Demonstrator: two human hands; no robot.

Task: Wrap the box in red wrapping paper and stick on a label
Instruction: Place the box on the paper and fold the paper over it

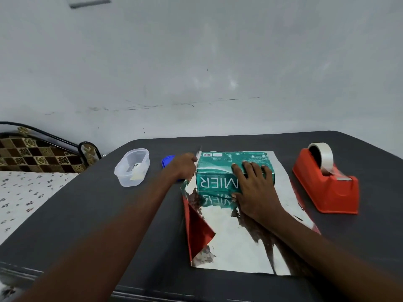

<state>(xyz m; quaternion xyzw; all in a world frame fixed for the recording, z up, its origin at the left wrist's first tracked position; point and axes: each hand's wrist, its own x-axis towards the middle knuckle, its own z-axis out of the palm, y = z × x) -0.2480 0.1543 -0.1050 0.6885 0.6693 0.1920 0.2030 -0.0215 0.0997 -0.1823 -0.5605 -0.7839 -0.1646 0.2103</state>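
A green box (220, 171) with white lettering lies on a sheet of wrapping paper (229, 240), shiny silver side up, red underside showing at a folded left edge. My right hand (254, 186) rests flat on the box's top and front, fingers spread. My left hand (185, 165) is at the box's far left corner and pinches the lifted paper edge there. A clear plastic tub (133, 167) to the left holds small pale pieces, possibly labels.
A red tape dispenser (327, 184) with a clear tape roll stands right of the paper. A blue lid (166, 161) lies behind my left hand. The dark table (98, 214) meets a grey wall; a bed (26, 188) lies to the left.
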